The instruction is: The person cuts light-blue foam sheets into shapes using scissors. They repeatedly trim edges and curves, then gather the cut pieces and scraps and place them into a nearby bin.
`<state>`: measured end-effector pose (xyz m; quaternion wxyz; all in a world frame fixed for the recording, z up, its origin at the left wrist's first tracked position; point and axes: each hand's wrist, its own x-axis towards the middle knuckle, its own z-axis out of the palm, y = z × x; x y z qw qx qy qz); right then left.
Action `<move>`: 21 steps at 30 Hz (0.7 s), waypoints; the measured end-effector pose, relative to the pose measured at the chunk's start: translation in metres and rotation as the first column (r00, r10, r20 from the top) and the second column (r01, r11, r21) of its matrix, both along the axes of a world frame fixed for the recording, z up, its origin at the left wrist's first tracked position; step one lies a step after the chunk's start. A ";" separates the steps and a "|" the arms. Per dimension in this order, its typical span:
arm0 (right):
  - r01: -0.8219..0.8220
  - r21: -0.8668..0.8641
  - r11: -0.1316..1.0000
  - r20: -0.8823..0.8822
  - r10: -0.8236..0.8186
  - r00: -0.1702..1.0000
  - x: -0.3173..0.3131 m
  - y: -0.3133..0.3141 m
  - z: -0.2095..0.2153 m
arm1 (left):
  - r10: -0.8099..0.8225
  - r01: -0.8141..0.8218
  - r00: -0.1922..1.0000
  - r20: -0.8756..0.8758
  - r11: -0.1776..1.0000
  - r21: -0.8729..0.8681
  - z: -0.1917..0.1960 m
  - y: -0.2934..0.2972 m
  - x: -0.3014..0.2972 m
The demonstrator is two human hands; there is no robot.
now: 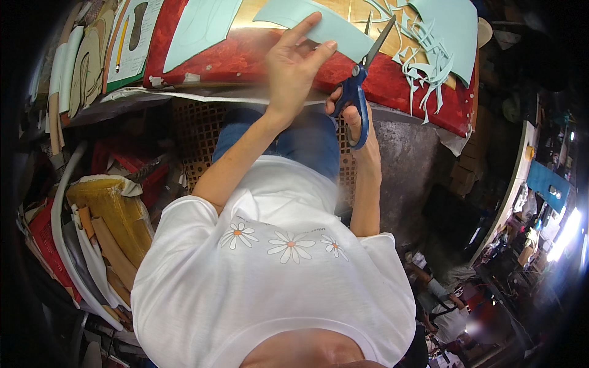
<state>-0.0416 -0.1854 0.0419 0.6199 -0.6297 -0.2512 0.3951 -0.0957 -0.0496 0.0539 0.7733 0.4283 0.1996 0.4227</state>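
My left hand pinches the lower edge of a light-blue sheet piece between thumb and fingers, holding it over the table. In my right hand is a pair of scissors with dark blue handles, fingers through the loops. Its blades are spread and point up and away, at the right end of the piece. Whether a blade touches the piece I cannot tell. Beyond the blades lies a heap of thin light-blue offcuts, some hanging over the table's near edge.
The table has a red cover and a tan board. A larger light-blue sheet lies left, another at far right. On a paper sheet left are a pencil and a dark sole-shaped piece. Rolled materials stand lower left.
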 end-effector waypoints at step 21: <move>-0.162 -0.274 0.948 -0.043 0.156 0.987 0.027 -0.045 0.022 | -0.434 0.474 0.870 -0.232 0.866 0.159 0.011 0.065 -0.017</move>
